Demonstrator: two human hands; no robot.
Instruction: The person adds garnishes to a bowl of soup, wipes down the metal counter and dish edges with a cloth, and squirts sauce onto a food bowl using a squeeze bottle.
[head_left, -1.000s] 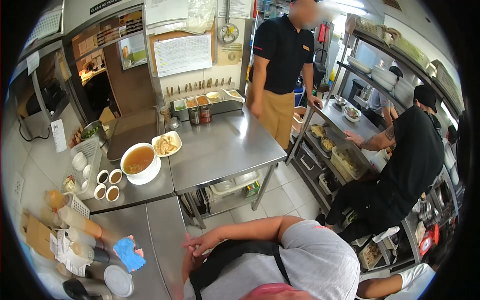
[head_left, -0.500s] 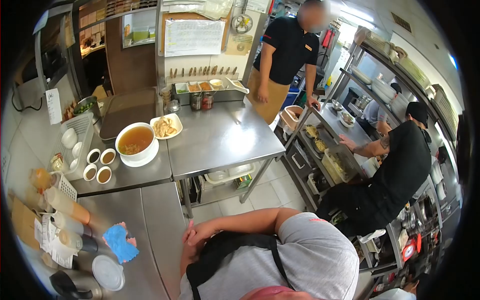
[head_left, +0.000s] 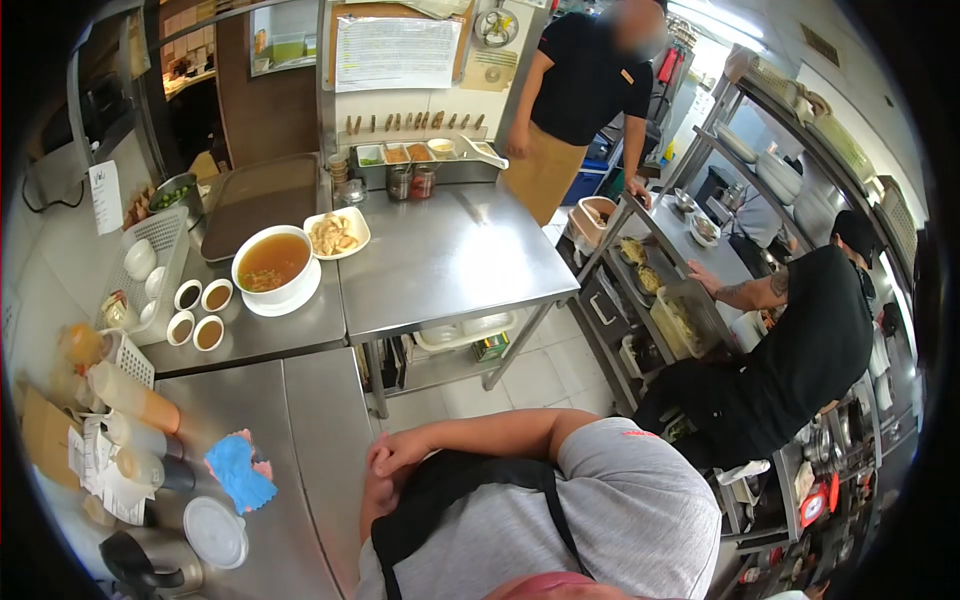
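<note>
My right hand (head_left: pixel 398 452) lies folded over my left hand (head_left: pixel 378 488) in front of my black apron (head_left: pixel 440 510), at the edge of the steel counter. The right fingers look closed round the left hand, whose own fingers are mostly hidden. Neither hand touches any dish. Nearest on the counter is a blue and pink cloth (head_left: pixel 241 473). Farther off, a white bowl of brown soup (head_left: pixel 274 262) rests on a white plate (head_left: pixel 290 300). Beside it is a white dish of pale, golden food pieces (head_left: pixel 335 233). Several small sauce cups (head_left: pixel 208 333) stand left of the bowl.
Squeeze bottles (head_left: pixel 135 397), a round white lid (head_left: pixel 216 532) and a jug (head_left: pixel 150 565) line the left side. A brown tray (head_left: pixel 262 205) lies behind the bowl. One co-worker (head_left: pixel 590 80) stands beyond the table; another (head_left: pixel 800 320) is at the shelves on the right.
The view has shifted slightly. My hands stay folded together, with a raised finger now less distinct. The dishes and cloth have not moved.
</note>
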